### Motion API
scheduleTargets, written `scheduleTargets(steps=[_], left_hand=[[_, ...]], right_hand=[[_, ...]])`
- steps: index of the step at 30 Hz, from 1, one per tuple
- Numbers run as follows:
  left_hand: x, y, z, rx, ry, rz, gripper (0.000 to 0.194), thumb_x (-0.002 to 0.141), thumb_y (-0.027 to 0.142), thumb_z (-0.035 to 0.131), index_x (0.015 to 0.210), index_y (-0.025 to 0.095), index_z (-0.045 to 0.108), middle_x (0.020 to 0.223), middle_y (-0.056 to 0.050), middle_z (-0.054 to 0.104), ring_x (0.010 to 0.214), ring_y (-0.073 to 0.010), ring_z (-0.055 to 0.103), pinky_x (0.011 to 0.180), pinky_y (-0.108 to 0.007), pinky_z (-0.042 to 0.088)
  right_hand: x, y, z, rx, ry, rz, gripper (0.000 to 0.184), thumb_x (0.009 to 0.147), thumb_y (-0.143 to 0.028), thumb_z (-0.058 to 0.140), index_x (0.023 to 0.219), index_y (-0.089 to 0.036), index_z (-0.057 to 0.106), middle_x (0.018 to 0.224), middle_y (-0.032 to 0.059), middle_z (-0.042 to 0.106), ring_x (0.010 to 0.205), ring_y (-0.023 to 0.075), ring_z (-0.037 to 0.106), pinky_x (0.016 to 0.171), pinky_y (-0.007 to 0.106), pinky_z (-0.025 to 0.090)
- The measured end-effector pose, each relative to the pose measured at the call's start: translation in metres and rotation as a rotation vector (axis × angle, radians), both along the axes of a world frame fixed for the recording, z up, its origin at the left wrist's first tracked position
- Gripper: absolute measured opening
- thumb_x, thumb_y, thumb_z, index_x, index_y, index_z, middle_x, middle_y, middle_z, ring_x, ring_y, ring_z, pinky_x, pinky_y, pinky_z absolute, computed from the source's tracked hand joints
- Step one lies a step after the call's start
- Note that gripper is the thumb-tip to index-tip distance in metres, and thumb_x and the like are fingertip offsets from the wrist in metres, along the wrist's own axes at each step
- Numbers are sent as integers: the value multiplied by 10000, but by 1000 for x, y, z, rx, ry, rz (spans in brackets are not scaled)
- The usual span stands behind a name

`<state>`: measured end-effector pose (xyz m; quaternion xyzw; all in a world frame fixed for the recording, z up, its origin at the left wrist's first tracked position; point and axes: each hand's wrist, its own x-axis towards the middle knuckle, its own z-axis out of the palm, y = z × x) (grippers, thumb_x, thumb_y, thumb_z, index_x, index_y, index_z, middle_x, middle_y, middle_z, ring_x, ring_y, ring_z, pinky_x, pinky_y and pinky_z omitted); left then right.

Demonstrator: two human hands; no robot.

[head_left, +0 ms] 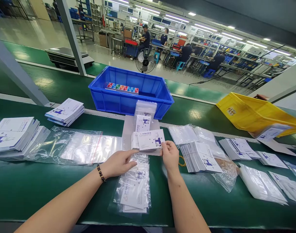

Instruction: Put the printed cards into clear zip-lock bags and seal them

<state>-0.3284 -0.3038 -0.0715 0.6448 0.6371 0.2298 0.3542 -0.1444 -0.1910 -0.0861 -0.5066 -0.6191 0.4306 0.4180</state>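
**At the middle of a glossy green worktable point(94, 204), a flat white paper leaflet point(148, 139) pinched in the right hand point(171, 155)**

From the near left, the bare left hand point(119, 164) reaches inward, a dark beaded bracelet point(101, 173) on its wrist. Its thumb and index finger stand apart; the index fingertip is at the leaflet's near left edge, though contact cannot be told. To the right, the right hand grips the leaflet's right end between thumb and curled fingers, above a small white pile.

Along the surface, left to right, lie tall stacks of white booklets point(12, 134), clear plastic bags point(82, 147), bagged white leaflets point(133, 191) just nearer than the hands, and a fanned white leaflet stack point(199, 157). Farther off stand a deep blue plastic bin point(114, 101) and, at far right, a tilted yellow plastic bin point(235, 110). Beyond them are a black round fan point(145, 61) and seated people in dark clothes point(185, 53) at benches.

The booklets and leaflets carry purple-blue drawings with lettering too small to read. Inside the blue bin, a multicoloured printed strip point(123, 88) shows white marks on red, green and blue blocks.
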Motion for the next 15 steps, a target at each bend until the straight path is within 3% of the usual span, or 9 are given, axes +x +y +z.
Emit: scheduleTargets(steps=[2, 4, 8, 12, 15], left_hand=[[-2, -1, 4, 29, -49, -58, 237, 766, 316, 454, 877, 202, 630, 659, -3, 551, 619, -140, 494, 567, -225, 358], [-2, -1, 5, 55, -135, -100, 179, 747, 256, 477, 696, 186, 634, 705, -15, 567, 685, -143, 515, 635, -234, 391], [-1, 1, 3, 49, -345, -4, 133, 711, 247, 546, 665, 181, 651, 787, -35, 591, 769, -160, 534, 704, -255, 426], [3, 2, -1, 14, -443, 87, 134, 695, 252, 571, 633, 168, 654, 743, -31, 582, 708, -146, 530, 655, -247, 439], [9, 1, -3, 40, -481, 155, 141, 711, 258, 562, 650, 165, 649, 730, -32, 571, 696, -141, 527, 647, -249, 440]], right_hand=[[1, -1, 3, -69, 183, 19, 227, 744, -408, 504, 762, -196, 425, 430, -80, 441, 351, 77, 396, 371, 190, 307], [2, -3, 5, -77, 259, 64, 237, 726, -398, 535, 798, -190, 447, 429, -83, 452, 342, 69, 394, 364, 185, 299], [3, -6, 8, -68, 202, 237, 234, 723, -352, 552, 871, -170, 546, 522, -46, 526, 368, 57, 389, 382, 199, 303], [5, -8, 10, -74, 79, 375, 213, 725, -322, 549, 856, -168, 616, 575, -22, 539, 415, 67, 395, 420, 218, 339], [3, -13, 14, -41, -65, 722, 173, 726, -306, 562, 797, -184, 663, 690, 10, 570, 613, 115, 519, 600, 262, 433]])
